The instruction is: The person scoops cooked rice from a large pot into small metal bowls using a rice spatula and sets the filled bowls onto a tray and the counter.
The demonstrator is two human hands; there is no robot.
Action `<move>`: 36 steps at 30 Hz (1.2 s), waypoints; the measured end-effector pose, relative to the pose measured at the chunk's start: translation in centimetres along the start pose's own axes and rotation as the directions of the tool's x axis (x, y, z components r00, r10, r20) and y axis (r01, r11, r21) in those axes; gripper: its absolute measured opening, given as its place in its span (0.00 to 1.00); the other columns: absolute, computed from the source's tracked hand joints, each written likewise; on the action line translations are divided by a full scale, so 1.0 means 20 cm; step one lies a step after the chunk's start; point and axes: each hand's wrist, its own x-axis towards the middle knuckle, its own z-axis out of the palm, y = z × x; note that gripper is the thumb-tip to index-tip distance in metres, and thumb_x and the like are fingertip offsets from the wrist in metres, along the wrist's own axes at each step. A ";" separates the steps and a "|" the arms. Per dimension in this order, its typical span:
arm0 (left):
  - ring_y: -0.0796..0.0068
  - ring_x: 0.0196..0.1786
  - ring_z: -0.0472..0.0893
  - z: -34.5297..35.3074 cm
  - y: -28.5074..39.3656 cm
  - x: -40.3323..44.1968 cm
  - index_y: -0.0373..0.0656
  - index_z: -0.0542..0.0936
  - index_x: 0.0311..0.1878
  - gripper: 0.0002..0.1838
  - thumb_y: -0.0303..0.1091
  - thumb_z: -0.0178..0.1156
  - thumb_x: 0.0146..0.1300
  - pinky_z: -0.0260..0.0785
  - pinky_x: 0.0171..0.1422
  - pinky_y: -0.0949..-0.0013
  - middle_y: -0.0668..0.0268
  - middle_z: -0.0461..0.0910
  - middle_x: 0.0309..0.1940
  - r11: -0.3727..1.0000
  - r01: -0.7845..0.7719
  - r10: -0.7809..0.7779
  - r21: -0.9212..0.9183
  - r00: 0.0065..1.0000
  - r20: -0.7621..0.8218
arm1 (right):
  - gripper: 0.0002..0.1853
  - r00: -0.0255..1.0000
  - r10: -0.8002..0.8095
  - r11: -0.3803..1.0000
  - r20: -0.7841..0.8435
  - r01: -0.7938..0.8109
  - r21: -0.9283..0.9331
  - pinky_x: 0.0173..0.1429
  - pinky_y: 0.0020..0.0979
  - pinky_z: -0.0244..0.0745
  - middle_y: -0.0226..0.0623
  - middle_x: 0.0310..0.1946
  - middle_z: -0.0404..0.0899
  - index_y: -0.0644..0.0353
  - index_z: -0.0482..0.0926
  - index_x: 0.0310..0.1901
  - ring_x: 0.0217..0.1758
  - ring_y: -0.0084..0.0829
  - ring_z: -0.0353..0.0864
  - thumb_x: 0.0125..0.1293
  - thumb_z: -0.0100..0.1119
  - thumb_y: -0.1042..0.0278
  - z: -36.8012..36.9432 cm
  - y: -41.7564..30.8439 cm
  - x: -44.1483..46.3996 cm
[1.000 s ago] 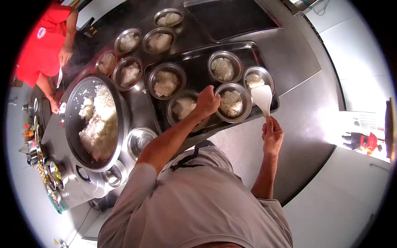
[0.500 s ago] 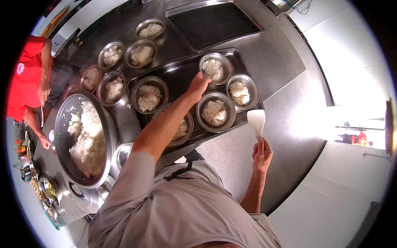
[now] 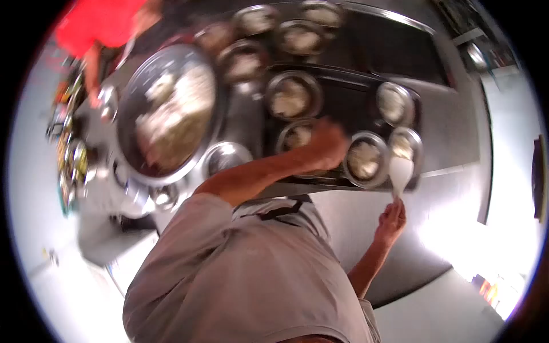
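Note:
My right hand (image 3: 393,218) grips the handle of a white rice paddle (image 3: 401,171), whose blade overlaps a metal bowl of rice (image 3: 419,150) at the tray's near right corner. My left hand (image 3: 330,143) is smeared by motion, so its fingers do not show clearly. It reaches over the dark tray (image 3: 349,94), above a rice bowl (image 3: 291,137) that my hand and forearm partly cover. Just right of this hand is another rice bowl (image 3: 365,160). Two more bowls of rice, one far left (image 3: 290,97) and one far right (image 3: 394,104), stand on the same tray.
A large pot of rice (image 3: 127,140) stands left, with a metal bowl (image 3: 226,160) beside it. Several rice bowls (image 3: 246,62) sit behind. A second dark tray (image 3: 400,48) lies at the back right. A co-worker in red (image 3: 97,26) holds a metal container (image 3: 107,103).
My left hand has left the far right bowl and moved left and nearer, over the tray. The view has swung, shifting the scene right. My right hand keeps hold of the paddle.

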 end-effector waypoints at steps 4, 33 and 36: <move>0.57 0.63 0.75 0.26 -0.08 -0.26 0.44 0.86 0.40 0.12 0.42 0.62 0.64 0.51 0.69 0.27 0.62 0.85 0.39 0.969 0.000 0.015 0.248 0.998 -0.058 | 0.16 0.987 -0.054 0.998 0.154 0.059 -0.028 0.18 0.17 0.46 0.20 0.23 0.69 0.62 0.83 0.54 0.18 0.09 0.56 0.79 0.57 0.58 0.17 -0.05 0.03; 0.72 0.36 0.85 0.02 -0.10 -2.31 0.34 0.83 0.45 0.16 0.40 0.66 0.67 0.78 0.42 0.67 0.59 0.87 0.35 0.054 0.489 -0.934 -0.870 -0.285 -0.218 | 0.13 0.447 -0.020 0.918 0.894 0.364 -0.161 0.25 0.18 0.54 0.22 0.24 0.71 0.66 0.83 0.54 0.24 0.11 0.63 0.78 0.58 0.65 1.49 -0.23 -0.56; 0.72 0.33 0.85 0.00 -0.10 -2.32 0.33 0.83 0.48 0.20 0.44 0.66 0.66 0.79 0.37 0.66 0.58 0.87 0.35 -0.241 0.464 -0.970 -0.852 -0.106 0.217 | 0.14 0.346 -0.018 0.899 0.938 0.416 -0.136 0.29 0.19 0.61 0.24 0.25 0.74 0.68 0.82 0.56 0.26 0.14 0.68 0.78 0.58 0.67 1.49 -0.25 -0.58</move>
